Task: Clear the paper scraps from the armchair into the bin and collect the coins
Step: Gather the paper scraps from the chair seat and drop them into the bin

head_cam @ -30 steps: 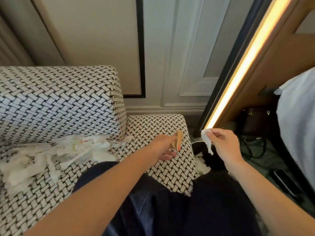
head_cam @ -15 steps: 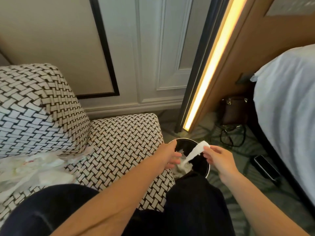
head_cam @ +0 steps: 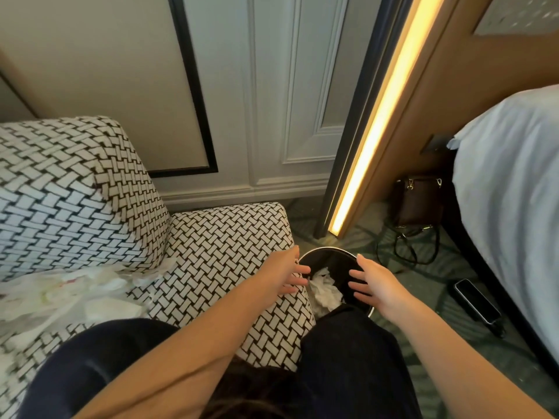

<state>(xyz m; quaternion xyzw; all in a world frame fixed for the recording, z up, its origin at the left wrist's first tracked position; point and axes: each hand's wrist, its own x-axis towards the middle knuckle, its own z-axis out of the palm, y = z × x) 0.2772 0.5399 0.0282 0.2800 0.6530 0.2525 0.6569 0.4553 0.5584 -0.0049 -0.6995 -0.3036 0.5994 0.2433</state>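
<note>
Though partly hidden, bin (head_cam: 331, 259) with paper scraps (head_cam: 325, 287).

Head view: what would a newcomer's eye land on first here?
Both hands are open, the left hand and the right hand, spread over the mouth of the black bin beside the armchair, with crumpled paper inside it. Next come the pile of paper scraps on the seat at the left and the glowing light strip slanting up the wall.
</note>
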